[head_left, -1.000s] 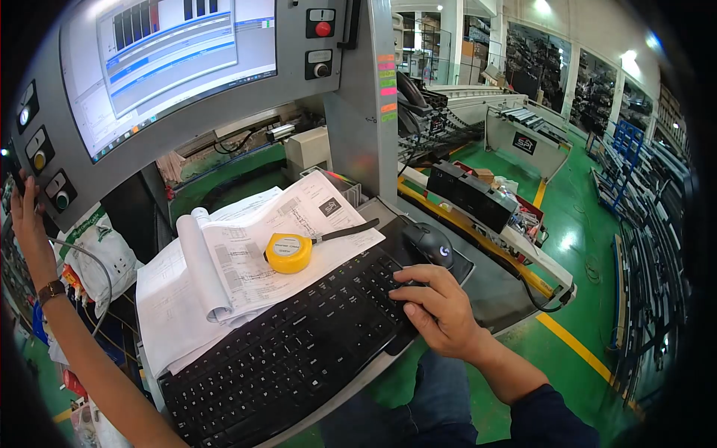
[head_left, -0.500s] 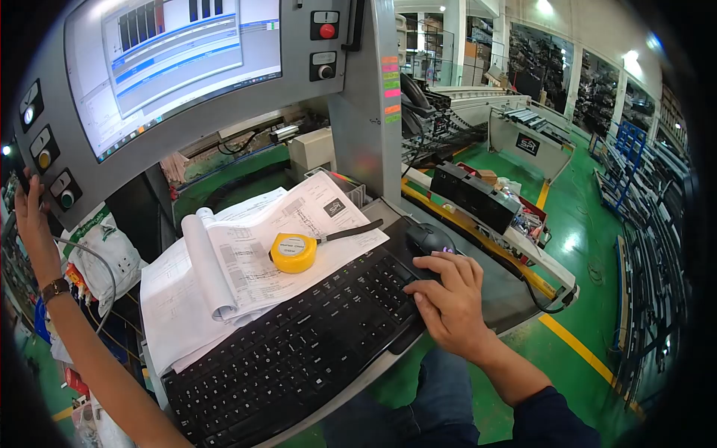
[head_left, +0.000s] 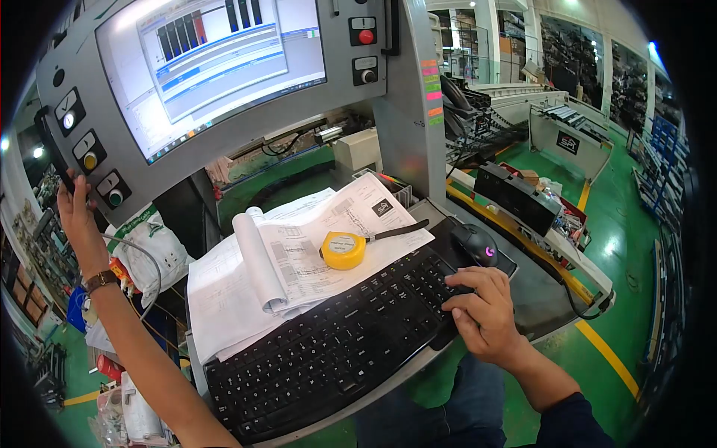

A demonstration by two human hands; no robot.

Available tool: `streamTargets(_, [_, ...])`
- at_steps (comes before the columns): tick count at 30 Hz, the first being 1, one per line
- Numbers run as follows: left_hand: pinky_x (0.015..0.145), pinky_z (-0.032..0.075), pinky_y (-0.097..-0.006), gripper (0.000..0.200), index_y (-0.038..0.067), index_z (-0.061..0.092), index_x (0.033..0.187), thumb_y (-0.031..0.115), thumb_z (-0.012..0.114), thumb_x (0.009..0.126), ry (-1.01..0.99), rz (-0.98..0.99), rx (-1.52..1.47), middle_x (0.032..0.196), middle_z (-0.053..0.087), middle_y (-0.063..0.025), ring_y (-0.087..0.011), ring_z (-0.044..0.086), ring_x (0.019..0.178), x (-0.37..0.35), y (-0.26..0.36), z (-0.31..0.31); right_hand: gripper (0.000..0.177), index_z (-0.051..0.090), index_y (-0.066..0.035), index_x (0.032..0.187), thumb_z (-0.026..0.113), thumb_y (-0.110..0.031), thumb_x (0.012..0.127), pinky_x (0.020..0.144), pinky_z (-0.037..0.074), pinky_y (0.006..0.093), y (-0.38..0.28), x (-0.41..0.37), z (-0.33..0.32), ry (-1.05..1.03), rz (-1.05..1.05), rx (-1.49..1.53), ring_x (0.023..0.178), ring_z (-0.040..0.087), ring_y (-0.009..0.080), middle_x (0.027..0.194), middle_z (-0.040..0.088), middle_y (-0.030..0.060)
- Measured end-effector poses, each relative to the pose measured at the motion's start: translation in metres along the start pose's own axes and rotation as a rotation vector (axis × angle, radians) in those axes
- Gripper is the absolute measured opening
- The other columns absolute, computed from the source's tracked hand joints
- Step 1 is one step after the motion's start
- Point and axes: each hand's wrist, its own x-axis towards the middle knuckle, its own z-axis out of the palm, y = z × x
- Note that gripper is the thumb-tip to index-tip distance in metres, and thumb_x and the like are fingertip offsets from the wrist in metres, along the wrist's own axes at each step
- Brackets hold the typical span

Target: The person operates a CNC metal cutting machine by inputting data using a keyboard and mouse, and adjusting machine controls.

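My right hand [head_left: 487, 312] is over the number pad of a black keyboard [head_left: 328, 351], fingers bent but apart, fingertips on or just above the keys. Just beyond it sits a black mouse [head_left: 474, 245] with a small purple light. My left hand [head_left: 82, 224] is raised to the panel's left edge. Its fingers stretch up against the lower end of a black handle [head_left: 54, 145]; I see no closed grip. A yellow tape measure [head_left: 343, 251] with a black strap lies on printed papers [head_left: 299, 257], one sheet curled over, behind the keyboard.
Above the desk stands a grey control panel with a lit screen [head_left: 216, 60], push buttons [head_left: 90, 160] and a red button [head_left: 366, 36]. A white bag [head_left: 151, 250] hangs below my left hand. To the right are a yellow rail [head_left: 515, 231] and a black box [head_left: 515, 196].
The view has swung left, so everything sits further right and slightly lower. My right hand stays at the number pad, and my left hand stays by the panel's left edge.
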Motion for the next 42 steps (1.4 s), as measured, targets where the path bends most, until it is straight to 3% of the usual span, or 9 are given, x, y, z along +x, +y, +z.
streamTargets(5, [0.088,0.041,-0.0264,0.048,0.011,0.061,0.142,0.034,0.071,0.101,-0.014,0.005,0.015,0.128,0.062,0.0016,-0.0081,0.056,0.112,0.002,-0.006,-0.004,0.012,0.072,-0.009,0.093,0.068,-0.005,0.082,0.099,0.041,0.0464,-0.002,0.003,0.001,-0.005,0.007,0.011,0.112,0.062,0.0311,0.117,0.068,0.0092])
streamTargets(12, [0.090,0.043,-0.0273,0.042,0.013,0.061,0.142,0.030,0.066,0.104,-0.023,0.017,0.028,0.144,0.057,0.0046,-0.0081,0.057,0.113,0.010,-0.020,-0.011,0.012,0.072,-0.008,0.095,0.067,-0.004,0.085,0.099,0.042,0.0457,0.004,0.002,0.003,-0.004,0.027,0.000,0.111,0.063,0.0308,0.118,0.068,0.0094])
streamTargets(21, [0.088,0.042,-0.0270,0.047,0.011,0.061,0.142,0.034,0.070,0.102,-0.014,0.022,0.019,0.124,0.062,0.0008,-0.0081,0.057,0.110,0.006,-0.013,-0.006,0.013,0.073,-0.008,0.099,0.070,-0.008,0.086,0.098,0.042,0.0452,0.003,0.003,0.010,-0.014,0.031,0.041,0.110,0.063,0.0299,0.118,0.068,0.0094])
streamTargets(24, [0.088,0.041,-0.0268,0.048,0.010,0.060,0.142,0.033,0.070,0.102,-0.018,-0.005,-0.006,0.124,0.063,0.0013,-0.0081,0.057,0.110,0.006,-0.010,-0.006,0.015,0.073,-0.009,0.101,0.072,-0.010,0.086,0.098,0.042,0.0456,-0.010,0.012,0.015,-0.063,-0.010,0.095,0.109,0.063,0.0289,0.118,0.068,0.0093])
streamTargets(28, [0.080,0.042,-0.0258,0.048,0.009,0.060,0.139,0.033,0.072,0.099,-0.003,-0.015,0.000,0.119,0.063,0.0012,-0.0081,0.057,0.103,-0.001,0.001,0.002,0.031,0.072,-0.011,0.118,0.075,-0.018,0.087,0.101,0.042,0.0458,-0.031,0.024,0.029,-0.171,-0.091,0.127,0.114,0.063,0.0267,0.124,0.068,0.0061])
streamTargets(33, [0.074,0.041,-0.0242,0.043,0.005,0.058,0.138,0.025,0.070,0.102,0.013,0.025,-0.042,0.113,0.062,0.0027,-0.0057,0.056,0.092,-0.006,0.007,0.008,0.049,0.068,-0.014,0.134,0.074,-0.041,0.093,0.112,0.035,0.0482,-0.049,0.030,0.043,-0.287,-0.168,0.041,0.125,0.059,0.0225,0.130,0.068,0.0007])
streamTargets(38, [0.073,0.039,-0.0228,0.044,0.004,0.057,0.140,0.023,0.069,0.102,0.032,0.011,-0.069,0.107,0.060,0.0038,-0.0052,0.052,0.088,-0.014,0.023,0.018,0.047,0.069,-0.013,0.130,0.072,-0.042,0.094,0.112,0.036,0.0505,-0.054,0.033,0.045,-0.272,-0.199,0.054,0.121,0.061,0.0240,0.125,0.071,0.0016])
streamTargets(39, [0.077,0.040,-0.0239,0.050,0.008,0.054,0.143,0.029,0.070,0.101,-0.016,-0.010,-0.065,0.121,0.059,0.0057,-0.0043,0.054,0.098,-0.008,0.010,0.008,0.047,0.069,-0.013,0.130,0.072,-0.042,0.094,0.112,0.036,0.0505,-0.053,0.033,0.046,-0.266,-0.205,0.054,0.121,0.061,0.0239,0.125,0.071,0.0016])
streamTargets(42, [0.077,0.040,-0.0239,0.050,0.007,0.054,0.143,0.029,0.070,0.101,-0.043,-0.004,-0.074,0.122,0.059,0.0046,-0.0047,0.054,0.098,-0.009,0.011,0.008,0.047,0.069,-0.013,0.130,0.072,-0.043,0.094,0.113,0.035,0.0504,-0.053,0.032,0.046,-0.261,-0.203,0.054,0.121,0.061,0.0237,0.124,0.072,0.0017])
